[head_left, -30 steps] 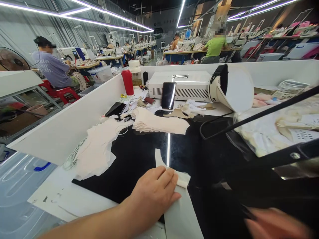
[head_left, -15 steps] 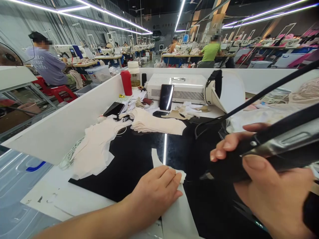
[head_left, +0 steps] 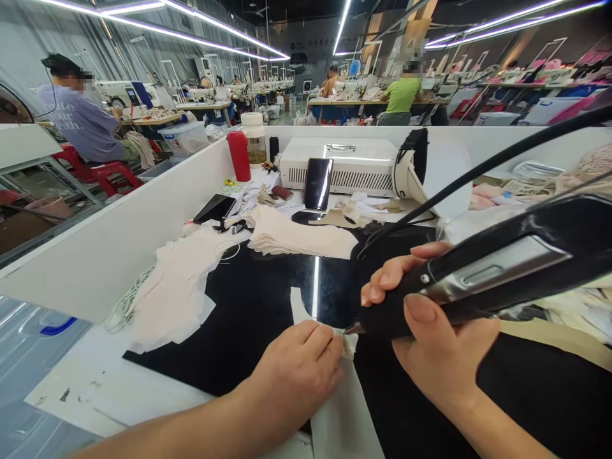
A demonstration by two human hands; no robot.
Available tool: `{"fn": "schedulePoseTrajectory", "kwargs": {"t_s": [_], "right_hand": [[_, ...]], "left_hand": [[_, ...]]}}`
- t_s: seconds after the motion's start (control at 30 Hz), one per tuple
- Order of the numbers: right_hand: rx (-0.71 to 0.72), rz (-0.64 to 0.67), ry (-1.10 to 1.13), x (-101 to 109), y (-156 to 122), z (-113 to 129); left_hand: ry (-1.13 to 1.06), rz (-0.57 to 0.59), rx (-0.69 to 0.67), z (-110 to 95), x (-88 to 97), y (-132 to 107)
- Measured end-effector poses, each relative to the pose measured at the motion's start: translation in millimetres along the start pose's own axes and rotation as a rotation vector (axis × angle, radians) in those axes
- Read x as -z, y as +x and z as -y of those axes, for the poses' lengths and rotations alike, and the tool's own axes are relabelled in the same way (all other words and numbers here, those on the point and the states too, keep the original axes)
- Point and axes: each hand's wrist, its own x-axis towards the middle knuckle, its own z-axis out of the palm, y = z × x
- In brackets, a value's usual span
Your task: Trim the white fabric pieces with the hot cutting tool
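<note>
My left hand (head_left: 294, 373) lies flat, fingers together, pressing a pale fabric strip (head_left: 344, 408) onto the black glossy work surface (head_left: 253, 306). My right hand (head_left: 430, 338) is wrapped round a black and silver corded hand tool (head_left: 482, 274). The tool's pointed tip touches the strip's folded end just beyond my left fingertips. A black cable (head_left: 478, 178) runs from the tool up to the right.
Stacks of cream fabric pieces (head_left: 176, 287) (head_left: 296, 236) lie at the left and centre. Behind stand a white box machine (head_left: 349, 162), a phone (head_left: 319, 183), a red bottle (head_left: 238, 155) and a white roll (head_left: 430, 169). White walls (head_left: 119, 236) fence the table. Other people sit at distant benches.
My right hand has come in from the right with the tool and lowered its tip to the strip's end. My left hand has stayed on the strip.
</note>
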Motion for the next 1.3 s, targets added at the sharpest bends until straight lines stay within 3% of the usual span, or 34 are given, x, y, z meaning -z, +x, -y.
{"fn": "schedulePoseTrajectory", "kwargs": {"t_s": [0.23, 0.7, 1.03, 1.3], "right_hand": [[-0.003, -0.001, 0.042, 3, -2, -2], [-0.015, -0.045, 0.028, -4, -5, -2], [0.034, -0.072, -0.001, -7, -7, -6], [0.046, -0.065, -0.031, -10, -5, -5]], "left_hand": [[-0.049, -0.071, 0.080, 0, 6.5, -4], [-0.118, -0.048, 0.162, 3, 11.6, -9], [0.084, -0.195, -0.060, 9, 1.2, -10], [-0.060, -0.052, 0.062, 12, 16.4, -5]]}}
